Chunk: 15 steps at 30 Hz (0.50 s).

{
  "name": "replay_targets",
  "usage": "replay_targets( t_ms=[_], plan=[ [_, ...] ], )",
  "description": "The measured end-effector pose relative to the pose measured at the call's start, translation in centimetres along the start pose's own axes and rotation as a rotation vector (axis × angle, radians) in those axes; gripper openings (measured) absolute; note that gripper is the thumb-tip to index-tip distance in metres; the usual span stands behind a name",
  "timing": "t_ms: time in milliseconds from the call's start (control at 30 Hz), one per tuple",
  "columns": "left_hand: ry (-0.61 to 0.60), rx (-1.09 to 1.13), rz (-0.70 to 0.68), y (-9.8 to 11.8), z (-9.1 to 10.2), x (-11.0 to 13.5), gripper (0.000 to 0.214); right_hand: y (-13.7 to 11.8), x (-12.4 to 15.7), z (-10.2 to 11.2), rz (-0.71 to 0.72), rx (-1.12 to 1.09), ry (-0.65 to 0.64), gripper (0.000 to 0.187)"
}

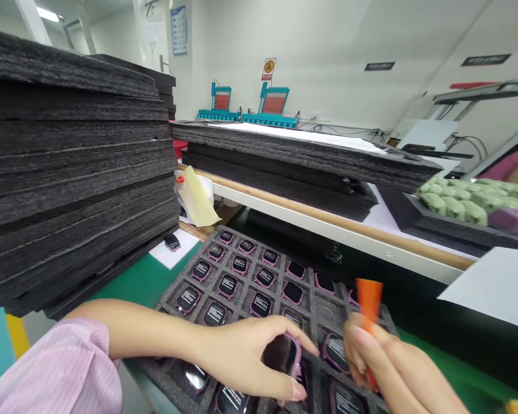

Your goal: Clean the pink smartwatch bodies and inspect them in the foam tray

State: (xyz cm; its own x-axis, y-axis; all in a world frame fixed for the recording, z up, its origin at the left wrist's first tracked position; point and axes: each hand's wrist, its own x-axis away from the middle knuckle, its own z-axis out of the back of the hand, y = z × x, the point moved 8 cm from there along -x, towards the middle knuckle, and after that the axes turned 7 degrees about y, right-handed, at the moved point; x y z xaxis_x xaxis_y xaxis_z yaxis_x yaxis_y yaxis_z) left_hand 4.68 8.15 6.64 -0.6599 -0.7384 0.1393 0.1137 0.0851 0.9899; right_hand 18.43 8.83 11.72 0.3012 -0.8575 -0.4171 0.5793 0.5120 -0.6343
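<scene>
My left hand [246,356] is closed on a smartwatch [282,353] with a dark screen and a pink-purple case, holding it by the edges between thumb and fingers. It is over a dark foam tray [330,313] whose square pockets hold several similar watches, many with white text on their screens. My right hand [384,356] grips a bright orange tool [369,296] with a wide, flat upper end. Motion blurs the tool, so its exact kind is unclear. Near that hand, another watch [335,351] lies in its pocket.
Stacked black foam trays [77,155] rise at the left. A raised shelf [328,221] behind my tray carries more foam trays. One dark watch [171,242] lies on white paper at the left. Pale green pieces [466,201] fill a tray at the right, near a person's pink sleeve [505,164].
</scene>
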Motion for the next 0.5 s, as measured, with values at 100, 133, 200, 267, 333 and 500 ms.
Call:
replay_targets(
  t_ms=[100, 133, 200, 267, 333, 500],
  plan=[
    [0.005, 0.173, 0.146, -2.5, 1.2, 0.5, 0.022, 2.7, -0.8, -4.2, -0.061, 0.353, -0.361, 0.047],
    [0.016, 0.202, 0.167, -2.9, 1.6, 0.6, 0.015, 3.3, -1.0, -5.5, -0.055, 0.458, -0.448, 0.048],
    [0.036, 0.223, 0.14, -2.8, 2.4, 0.8, 0.008, 3.7, -2.1, -7.1, -0.007, 0.606, -0.52, 0.048],
    [0.04, 0.227, 0.039, -1.9, 3.0, 1.1, 0.01, 2.5, -4.4, -7.9, 0.071, 0.625, -0.445, 0.048],
    [0.02, 0.209, -0.092, -0.7, 3.4, 1.5, 0.012, 0.3, -7.5, -8.3, 0.157, 0.529, -0.3, 0.046],
    [0.061, 0.021, -0.461, 1.6, 4.4, 2.6, 0.01, -3.0, -15.7, -12.3, 0.282, 0.357, -0.174, 0.028]
  ],
)
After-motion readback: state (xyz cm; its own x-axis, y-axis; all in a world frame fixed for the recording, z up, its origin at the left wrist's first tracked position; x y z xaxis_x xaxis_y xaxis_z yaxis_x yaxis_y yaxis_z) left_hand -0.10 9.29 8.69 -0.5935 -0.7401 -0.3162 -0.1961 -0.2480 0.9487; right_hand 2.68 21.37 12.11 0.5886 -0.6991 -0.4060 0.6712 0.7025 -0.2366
